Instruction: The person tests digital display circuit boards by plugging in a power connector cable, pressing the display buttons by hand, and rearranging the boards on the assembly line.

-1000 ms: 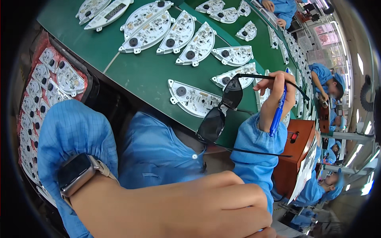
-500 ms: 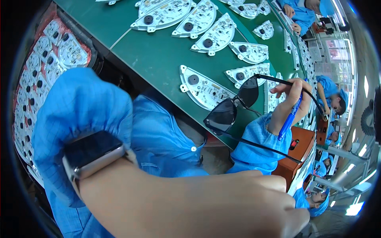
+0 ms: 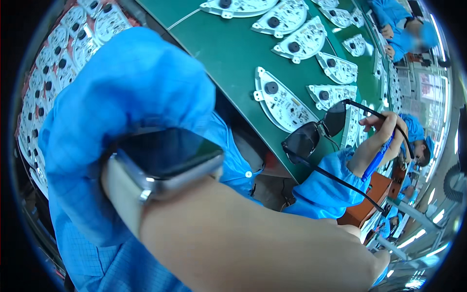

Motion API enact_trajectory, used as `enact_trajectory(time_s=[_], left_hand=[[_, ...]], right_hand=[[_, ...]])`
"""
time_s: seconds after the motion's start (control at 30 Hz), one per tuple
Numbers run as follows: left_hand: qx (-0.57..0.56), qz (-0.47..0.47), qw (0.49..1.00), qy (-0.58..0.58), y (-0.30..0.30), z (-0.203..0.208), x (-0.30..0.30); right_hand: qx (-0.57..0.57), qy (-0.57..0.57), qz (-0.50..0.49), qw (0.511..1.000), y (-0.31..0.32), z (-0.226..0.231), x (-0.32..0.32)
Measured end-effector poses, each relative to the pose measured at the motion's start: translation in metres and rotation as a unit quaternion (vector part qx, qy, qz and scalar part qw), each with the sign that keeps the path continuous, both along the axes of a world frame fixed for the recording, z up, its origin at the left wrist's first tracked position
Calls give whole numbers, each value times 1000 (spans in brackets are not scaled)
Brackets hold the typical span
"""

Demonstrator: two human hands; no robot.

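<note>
My right hand [image 3: 384, 141] is closed around one thin black temple of a pair of sunglasses [image 3: 301, 141]. A blue pen [image 3: 378, 158] is tucked in the same hand, slanting down toward the sleeve. The dark lenses hang left of the hand, above the table edge, and the other temple points down to the right. My left hand [image 3: 355, 253] fills the lower right, very close, with bent knuckles; its fingertips are hidden. A smartwatch [image 3: 170, 153] with a pale strap sits on that wrist. Nearest the sunglasses lies a half-moon white circuit board [image 3: 284, 100] with a black round part.
More white circuit boards [image 3: 301, 39] lie across the green table [image 3: 219, 63]. At the left, a bin lined with red wrap holds several similar boards [image 3: 58, 58]. A brown box [image 3: 369, 194] stands beyond my right sleeve. People in blue workwear [image 3: 404, 34] sit along the far side.
The view has shifted, so the table and boards appear farther right. My left wrist and watch look larger and farther right. The sunglasses and pen remain in my right hand.
</note>
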State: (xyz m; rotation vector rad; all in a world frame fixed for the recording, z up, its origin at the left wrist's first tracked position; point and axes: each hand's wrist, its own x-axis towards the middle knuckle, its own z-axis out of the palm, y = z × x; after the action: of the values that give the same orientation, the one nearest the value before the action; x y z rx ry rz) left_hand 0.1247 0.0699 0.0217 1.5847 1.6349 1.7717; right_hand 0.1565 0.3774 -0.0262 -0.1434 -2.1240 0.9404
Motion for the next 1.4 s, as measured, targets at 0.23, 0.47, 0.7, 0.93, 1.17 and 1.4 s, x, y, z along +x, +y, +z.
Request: enact_trajectory(time_s=[0.23, 0.47, 0.7, 0.93, 1.17, 1.4], left_hand=[[61, -207, 976, -15, 26, 18, 11], [85, -375, 923, -38, 65, 19, 34], [70, -377, 922, -49, 66, 4, 33], [47, -305, 949, -67, 56, 11, 31], [-53, -205, 969, -129, 45, 24, -8], [-197, -19, 933, -300, 50, 38, -67]], right_hand=[[-14, -24, 19, 999, -6, 3, 0], [-1, -19, 42, 999, -5, -3, -3], [14, -23, 50, 998, -1, -5, -4], [-42, -99, 40, 993, -10, 0, 1], [46, -128, 155, 979, -24, -4, 4], [69, -130, 273, 950, -14, -2, 0]])
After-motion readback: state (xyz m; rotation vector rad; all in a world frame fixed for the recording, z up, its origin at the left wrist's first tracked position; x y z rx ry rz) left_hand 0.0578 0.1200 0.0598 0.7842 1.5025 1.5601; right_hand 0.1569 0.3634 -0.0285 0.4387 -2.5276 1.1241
